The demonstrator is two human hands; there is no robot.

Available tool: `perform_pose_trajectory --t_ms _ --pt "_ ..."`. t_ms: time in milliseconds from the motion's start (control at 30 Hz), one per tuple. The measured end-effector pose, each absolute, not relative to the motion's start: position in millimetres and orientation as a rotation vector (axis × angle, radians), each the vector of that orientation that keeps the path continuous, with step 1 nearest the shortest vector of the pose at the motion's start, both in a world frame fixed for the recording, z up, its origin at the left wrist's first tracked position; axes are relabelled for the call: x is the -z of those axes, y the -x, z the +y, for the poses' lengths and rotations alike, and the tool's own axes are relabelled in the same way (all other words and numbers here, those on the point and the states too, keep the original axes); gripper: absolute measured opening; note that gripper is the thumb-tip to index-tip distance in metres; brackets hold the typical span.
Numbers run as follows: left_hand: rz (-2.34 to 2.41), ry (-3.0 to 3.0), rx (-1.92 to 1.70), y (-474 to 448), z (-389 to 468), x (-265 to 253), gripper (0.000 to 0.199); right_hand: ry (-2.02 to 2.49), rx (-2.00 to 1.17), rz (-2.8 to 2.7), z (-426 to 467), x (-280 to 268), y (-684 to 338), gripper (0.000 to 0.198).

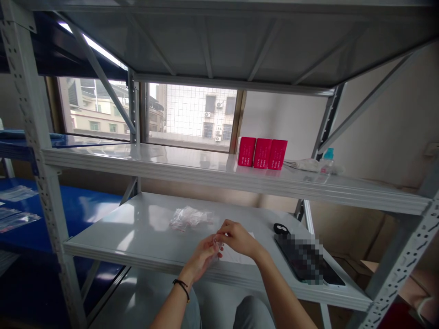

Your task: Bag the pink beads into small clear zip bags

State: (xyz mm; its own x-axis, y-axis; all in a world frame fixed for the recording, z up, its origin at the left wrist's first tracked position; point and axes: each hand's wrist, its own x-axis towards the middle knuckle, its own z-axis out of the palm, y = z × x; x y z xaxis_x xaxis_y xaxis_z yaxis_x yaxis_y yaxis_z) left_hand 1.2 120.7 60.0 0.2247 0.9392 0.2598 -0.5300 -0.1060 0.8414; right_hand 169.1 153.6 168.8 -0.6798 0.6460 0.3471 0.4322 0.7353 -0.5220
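A small clear plastic bag is between the person's hands, above the front part of a grey shelf; its fine shape is hard to make out, being see-through and partly covered by fingers. The left grip is closed around it from below, and the right grip pinches at its upper end, the two nearly touching. A black bracelet circles the wrist behind the left grip. Beneath the right grip lies a white sheet. Beyond the left grip, slightly to its left, is a loose pile of clear bags. To the right of the right grip are a black roll and, nearer the front edge, a dark flat object, partly pixelated. Higher up, beyond both grips, an upper shelf carries three red boxes, a pale cloth and a blue-capped bottle. Well left of the left grip, clear packets lie on a blue shelf.
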Motion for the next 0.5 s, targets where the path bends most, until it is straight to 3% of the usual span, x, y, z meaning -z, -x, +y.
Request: perform_pose_trajectory --t_ms 267,500 --pt "0.551 -1.012 -1.295 3.1 126.6 -50.7 0.057 1.308 -0.285 -2.259 188.0 -119.1 -224.7 0.025" --pt "0.536 -1.015 -1.305 3.6 134.3 -42.5 0.059 1.367 -0.156 -2.337 185.3 -75.6 -246.3 0.028"
